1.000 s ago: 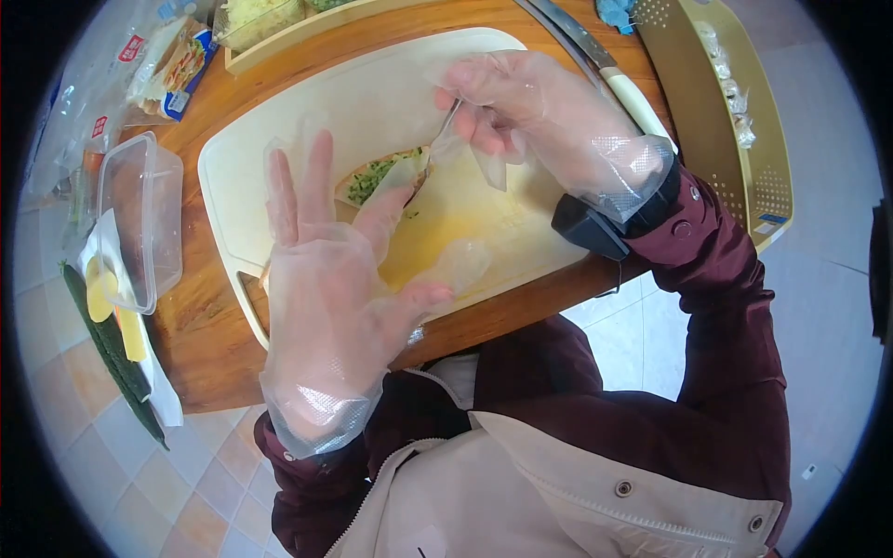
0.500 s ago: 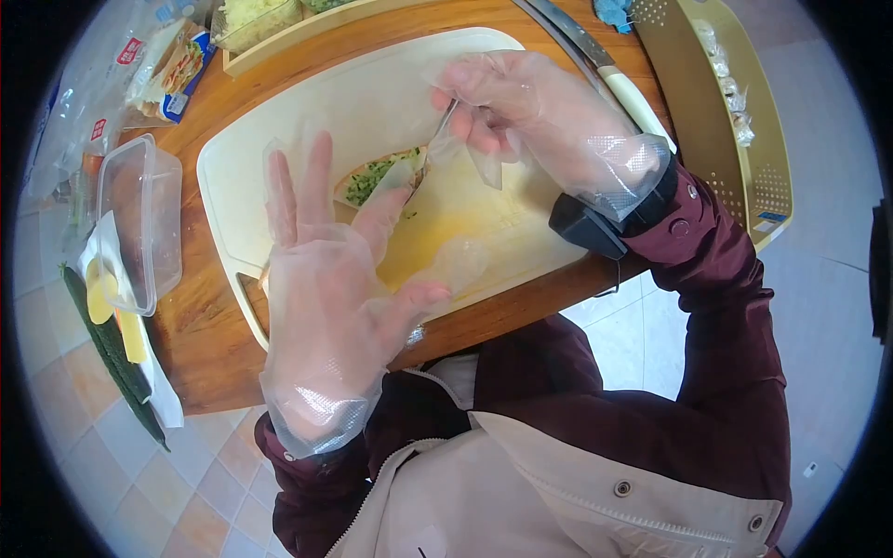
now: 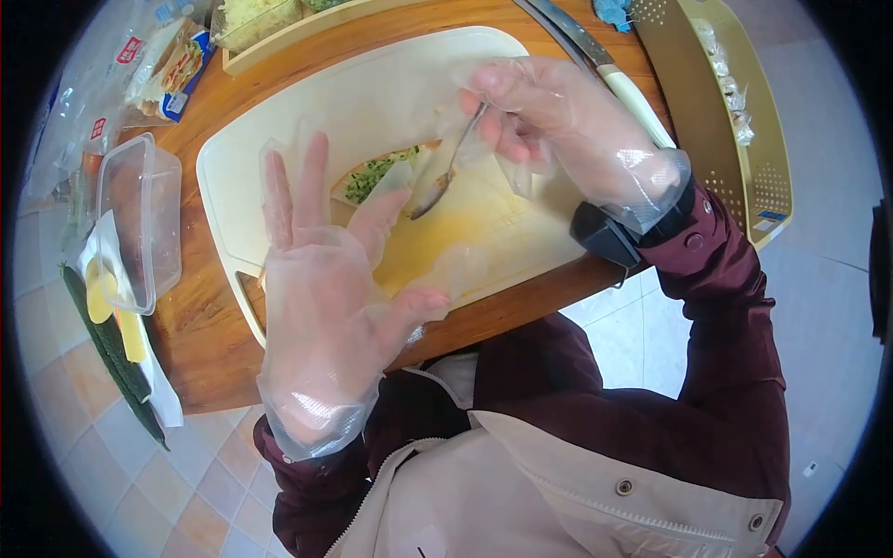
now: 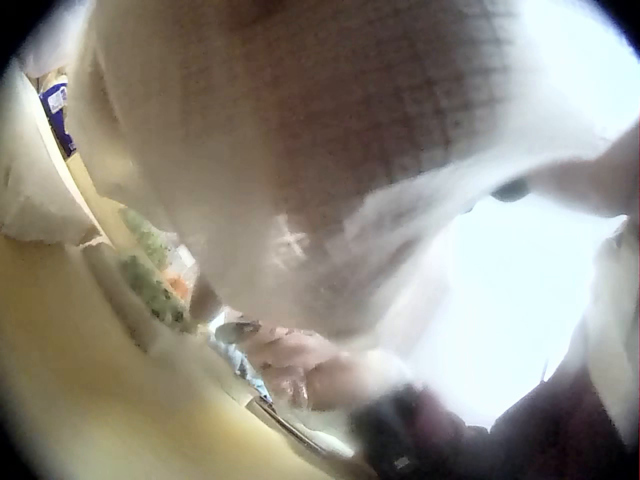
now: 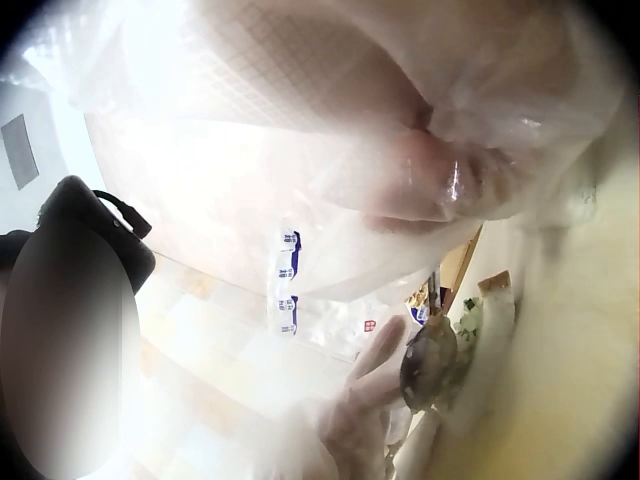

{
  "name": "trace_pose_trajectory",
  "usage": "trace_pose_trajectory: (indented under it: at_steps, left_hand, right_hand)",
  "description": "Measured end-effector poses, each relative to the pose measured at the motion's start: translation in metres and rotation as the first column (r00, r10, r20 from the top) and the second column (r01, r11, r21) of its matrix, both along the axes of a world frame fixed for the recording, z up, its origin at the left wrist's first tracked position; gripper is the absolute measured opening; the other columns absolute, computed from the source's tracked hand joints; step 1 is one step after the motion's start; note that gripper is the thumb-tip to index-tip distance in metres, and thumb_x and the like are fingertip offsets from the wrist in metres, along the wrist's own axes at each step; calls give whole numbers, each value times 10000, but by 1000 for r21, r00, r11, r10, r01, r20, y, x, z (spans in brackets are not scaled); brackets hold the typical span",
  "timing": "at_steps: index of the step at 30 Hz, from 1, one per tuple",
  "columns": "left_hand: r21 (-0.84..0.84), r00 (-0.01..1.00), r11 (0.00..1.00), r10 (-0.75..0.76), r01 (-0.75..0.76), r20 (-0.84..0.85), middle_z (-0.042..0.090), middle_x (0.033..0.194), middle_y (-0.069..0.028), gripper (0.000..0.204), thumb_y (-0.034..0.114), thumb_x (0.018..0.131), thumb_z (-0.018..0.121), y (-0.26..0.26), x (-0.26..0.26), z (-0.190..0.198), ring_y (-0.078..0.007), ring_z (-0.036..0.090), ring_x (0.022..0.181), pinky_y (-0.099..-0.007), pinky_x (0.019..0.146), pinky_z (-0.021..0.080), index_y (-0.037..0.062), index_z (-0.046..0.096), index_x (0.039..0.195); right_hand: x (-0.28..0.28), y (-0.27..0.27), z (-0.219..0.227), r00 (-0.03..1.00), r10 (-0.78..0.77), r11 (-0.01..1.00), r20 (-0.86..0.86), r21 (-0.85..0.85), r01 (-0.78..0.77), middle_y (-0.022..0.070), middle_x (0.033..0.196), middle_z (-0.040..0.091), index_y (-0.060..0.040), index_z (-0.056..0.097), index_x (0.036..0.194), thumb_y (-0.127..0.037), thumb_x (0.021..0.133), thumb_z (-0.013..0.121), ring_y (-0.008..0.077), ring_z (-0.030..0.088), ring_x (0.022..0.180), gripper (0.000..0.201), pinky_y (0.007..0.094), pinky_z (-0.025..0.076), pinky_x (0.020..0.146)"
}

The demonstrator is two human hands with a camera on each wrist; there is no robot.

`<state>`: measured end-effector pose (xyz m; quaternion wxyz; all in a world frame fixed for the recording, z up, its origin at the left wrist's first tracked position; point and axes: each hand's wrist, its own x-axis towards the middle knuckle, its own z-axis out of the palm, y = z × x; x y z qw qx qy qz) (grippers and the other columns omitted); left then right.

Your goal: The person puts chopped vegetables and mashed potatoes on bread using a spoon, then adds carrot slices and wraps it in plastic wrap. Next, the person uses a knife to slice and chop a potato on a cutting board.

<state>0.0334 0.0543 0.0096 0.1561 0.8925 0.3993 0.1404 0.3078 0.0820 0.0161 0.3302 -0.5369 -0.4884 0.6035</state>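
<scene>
The right hand (image 3: 549, 116) pinches the spoon (image 3: 431, 195), its handle slanting far-right to near-left, bowl just right of the filled bread (image 3: 377, 177). The left hand (image 3: 326, 279), nearer the bread, spreads its fingers, gripping nothing visible. Compared with earlier, spoon and right hand sit farther right.

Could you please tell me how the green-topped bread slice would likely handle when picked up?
The green-topped bread slice looks thin, so it would probably flex. Its finely chopped topping looks loose, so tilting might shed bits onto the cutting board.
</scene>
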Motion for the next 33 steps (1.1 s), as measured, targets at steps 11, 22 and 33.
trace_pose_trajectory:
  at_steps: [11,22,33]
  left_hand:
    - [-152,975,978,166,-143,150,267,1704,-282,980,801,783,753,-22,-20,1,-460,43,1630,-575,1271,155,-63,715,1245]
    - [-118,981,979,175,-164,85,243,1713,-283,998,767,757,800,-30,-27,7,-442,87,1630,-562,1246,247,-95,688,1248]
    - [-90,907,974,224,-206,356,264,1700,-304,943,639,842,821,-37,-50,-4,-401,132,1627,-526,1239,298,-182,621,1262]
  right_hand:
    - [-6,-22,-8,996,-78,996,-43,-46,76,17,819,669,-31,704,1062,-383,1111,569,73,591,666,380,233,478,629]
    - [-19,-28,-18,983,-145,989,-114,-41,141,49,896,686,-10,697,1102,-304,1123,563,109,631,722,324,266,539,697]
    - [-13,-35,-11,969,-228,973,-97,-35,226,47,894,678,-9,700,1116,-238,1125,542,112,642,726,279,275,565,704]
